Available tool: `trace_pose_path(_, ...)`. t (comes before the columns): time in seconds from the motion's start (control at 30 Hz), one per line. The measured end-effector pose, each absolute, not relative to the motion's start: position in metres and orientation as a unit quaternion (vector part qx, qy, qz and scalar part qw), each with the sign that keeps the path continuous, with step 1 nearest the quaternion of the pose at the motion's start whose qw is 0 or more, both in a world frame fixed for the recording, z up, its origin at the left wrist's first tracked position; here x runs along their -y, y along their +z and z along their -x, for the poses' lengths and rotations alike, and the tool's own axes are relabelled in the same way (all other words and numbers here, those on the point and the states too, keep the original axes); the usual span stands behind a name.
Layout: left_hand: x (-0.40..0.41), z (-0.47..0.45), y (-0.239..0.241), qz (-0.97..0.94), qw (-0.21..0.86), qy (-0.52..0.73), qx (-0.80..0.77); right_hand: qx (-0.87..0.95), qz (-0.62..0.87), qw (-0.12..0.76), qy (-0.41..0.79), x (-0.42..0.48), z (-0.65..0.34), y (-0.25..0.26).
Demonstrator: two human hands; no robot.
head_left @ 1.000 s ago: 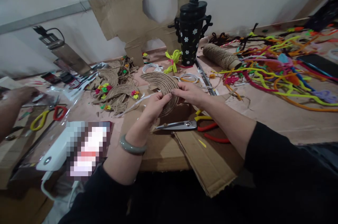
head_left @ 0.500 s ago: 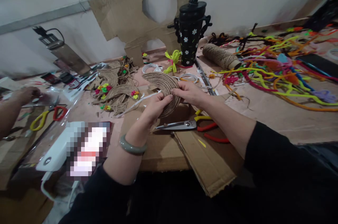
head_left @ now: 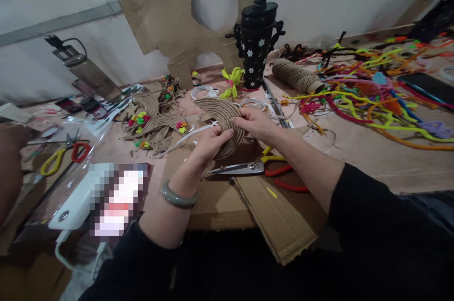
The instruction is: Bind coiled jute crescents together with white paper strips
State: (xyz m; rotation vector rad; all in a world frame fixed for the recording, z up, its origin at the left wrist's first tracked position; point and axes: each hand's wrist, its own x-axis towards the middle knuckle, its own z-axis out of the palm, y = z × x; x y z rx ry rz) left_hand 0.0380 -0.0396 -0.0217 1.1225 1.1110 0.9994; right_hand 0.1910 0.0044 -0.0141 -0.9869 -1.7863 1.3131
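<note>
Both of my hands hold a curved arch piece wrapped in brown jute twine (head_left: 220, 113) above the table's middle. My left hand (head_left: 207, 146), with a grey-green bangle on its wrist, pinches the arch's lower end from below. My right hand (head_left: 254, 124) grips the arch's right side, fingers pressed on the twine. Directly under my hands lie scissors (head_left: 241, 167) with red and yellow handles on a flat cardboard sheet (head_left: 269, 211).
Finished twine arches with bright beads (head_left: 156, 119) lie to the left. A twine spool (head_left: 296, 75), a black flowered cup (head_left: 256, 38) and a heap of coloured pipe cleaners (head_left: 372, 88) fill the back right. Another person's arm (head_left: 10, 168) is at the left edge, near other scissors (head_left: 62, 157).
My hands have turned the twine arch slightly and shifted a little right. The other person's arm at the left has pulled back toward the frame's edge.
</note>
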Motion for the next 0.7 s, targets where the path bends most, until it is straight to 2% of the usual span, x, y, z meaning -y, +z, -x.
trace_pose_path(0.17, 0.0396, -0.0373, -0.0228, -0.488, 0.601, 0.418, -0.475, 0.677, 0.383, 0.348, 0.523, -0.005, -0.1911, -0.0162)
trace_pose_path(0.7, 0.0427, -0.0392, -0.0187, -0.509, 0.575, 0.391, -0.508, 0.711, 0.391, 0.36, 0.46, -0.0077, -0.1924, -0.0133)
